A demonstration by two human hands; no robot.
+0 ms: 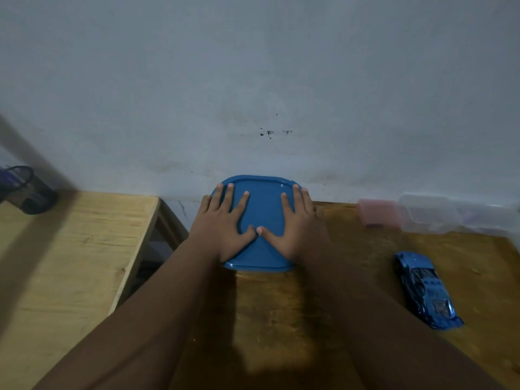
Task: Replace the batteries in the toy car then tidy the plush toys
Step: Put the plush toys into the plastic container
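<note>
A blue square lid [263,209] with rounded corners lies at the far edge of the dark wooden table [323,291], against the wall. Whatever is under the lid is hidden. My left hand [222,223] rests flat on the lid's left half, fingers spread. On its right half my right hand [298,223] lies flat the same way, and the two thumb tips meet in the middle. A shiny blue toy car [426,289] stands on the table to the right, apart from both hands. No plush toys or batteries are in view.
A small pink box [380,212] and a clear plastic container [455,213] sit at the table's back right. A lighter wooden table [70,249] stands to the left across a gap, with a dark mesh pen holder [26,190] on it. A grey wall rises behind.
</note>
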